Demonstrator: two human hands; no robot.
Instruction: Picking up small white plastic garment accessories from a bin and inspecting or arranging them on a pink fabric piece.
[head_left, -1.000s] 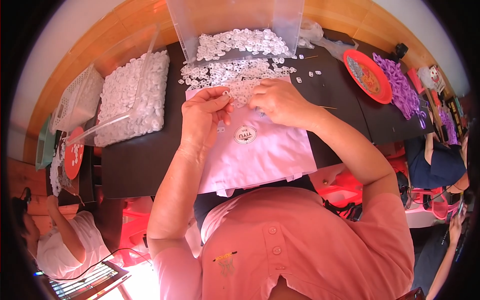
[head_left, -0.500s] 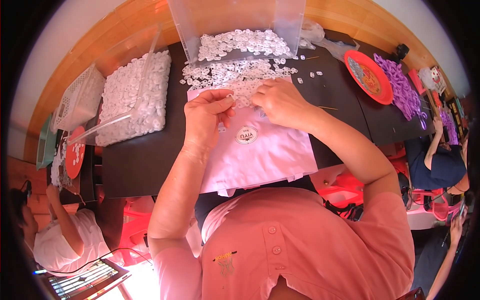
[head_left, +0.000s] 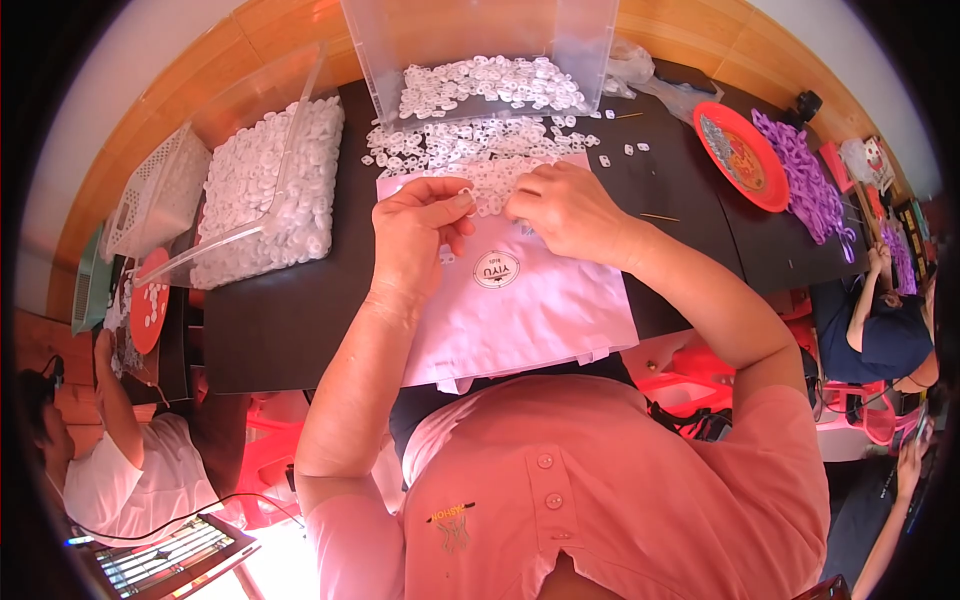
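Between the thumb and forefinger of my left hand [head_left: 422,215] is a small white plastic link [head_left: 467,193], its edge just showing. My right hand [head_left: 565,205] is closed, fingertips bunched low over loose white links [head_left: 490,180]; whatever those fingers hold is hidden. Both hands are above a pink cloth bag [head_left: 540,310] with a round printed label, lying flat at the table's near edge. More white links [head_left: 450,140] spread beyond it, up to the mouth of a clear plastic bin [head_left: 365,60] tipped on its side.
Left stands a clear bin [head_left: 265,232] full of white pieces, beside a white basket [head_left: 150,205]. On the right lie a thin gold-coloured stick [head_left: 660,217], a red plate [head_left: 704,150] and a purple chain heap [head_left: 800,175]. Co-workers [head_left: 140,455] sit on both sides.
My hands keep nearly the same pose over the links, with only a slight shift of the view. The left co-worker's hand has moved up toward the red plate there.
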